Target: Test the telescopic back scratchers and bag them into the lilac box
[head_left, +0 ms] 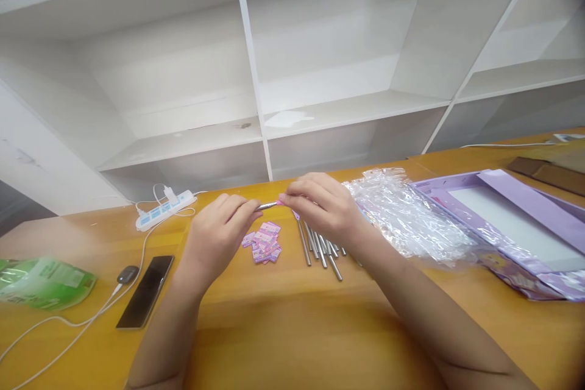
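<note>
A thin silver pen-like stick (267,205) is pinched in my left hand (220,233), which is closed around its left end. My right hand (326,204) is closed at the other end, its fingertips on a small pink piece (280,200); whether that piece is joined to the stick I cannot tell. Below the hands lies a small pile of pink and purple printed cards (264,244) on the table. Several more silver sticks (322,250) lie loosely together under my right hand, partly hidden by it. One of them has a purple piece at its upper end.
Clear plastic bags (406,213) are heaped right of my hand, beside an open purple box (461,195). To the left are a phone (145,292), a green packet (48,283), a power strip (165,210) and white cables. White shelves (347,113) stand behind the table (292,341).
</note>
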A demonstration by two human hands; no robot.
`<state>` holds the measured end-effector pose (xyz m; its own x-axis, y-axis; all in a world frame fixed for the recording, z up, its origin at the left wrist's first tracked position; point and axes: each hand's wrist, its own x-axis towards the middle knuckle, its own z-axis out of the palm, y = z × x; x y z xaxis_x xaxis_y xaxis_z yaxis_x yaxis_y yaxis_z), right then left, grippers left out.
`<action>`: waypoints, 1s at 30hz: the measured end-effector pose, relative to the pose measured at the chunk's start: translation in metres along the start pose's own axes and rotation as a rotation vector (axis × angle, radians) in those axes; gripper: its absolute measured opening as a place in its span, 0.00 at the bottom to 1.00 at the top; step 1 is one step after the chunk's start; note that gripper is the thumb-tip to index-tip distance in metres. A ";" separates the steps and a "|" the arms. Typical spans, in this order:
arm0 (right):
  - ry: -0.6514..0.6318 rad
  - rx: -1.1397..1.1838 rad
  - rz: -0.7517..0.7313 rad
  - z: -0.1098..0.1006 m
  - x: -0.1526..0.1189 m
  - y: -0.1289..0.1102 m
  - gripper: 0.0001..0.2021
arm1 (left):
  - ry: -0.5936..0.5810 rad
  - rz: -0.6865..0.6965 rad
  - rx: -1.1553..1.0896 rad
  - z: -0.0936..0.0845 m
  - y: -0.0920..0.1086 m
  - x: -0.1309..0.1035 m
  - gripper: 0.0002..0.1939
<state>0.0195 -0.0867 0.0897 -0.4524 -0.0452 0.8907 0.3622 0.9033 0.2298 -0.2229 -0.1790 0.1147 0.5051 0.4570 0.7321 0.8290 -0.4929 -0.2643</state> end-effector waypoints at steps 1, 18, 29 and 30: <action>0.012 -0.017 -0.001 0.001 -0.001 0.001 0.08 | 0.021 0.006 0.011 0.002 -0.001 0.000 0.06; 0.084 -0.225 0.163 -0.024 -0.024 0.079 0.06 | 0.296 -0.009 0.226 0.002 -0.086 -0.015 0.08; 0.277 -0.565 0.686 -0.112 -0.079 0.176 0.17 | 0.497 0.041 0.375 -0.027 -0.168 -0.057 0.03; 0.282 -0.623 0.780 -0.118 -0.084 0.184 0.19 | 0.492 0.051 0.375 -0.026 -0.174 -0.059 0.04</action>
<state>0.2202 0.0334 0.1036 0.2668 0.2867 0.9201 0.8660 0.3475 -0.3594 -0.4027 -0.1397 0.1340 0.4505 0.0010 0.8928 0.8797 -0.1710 -0.4437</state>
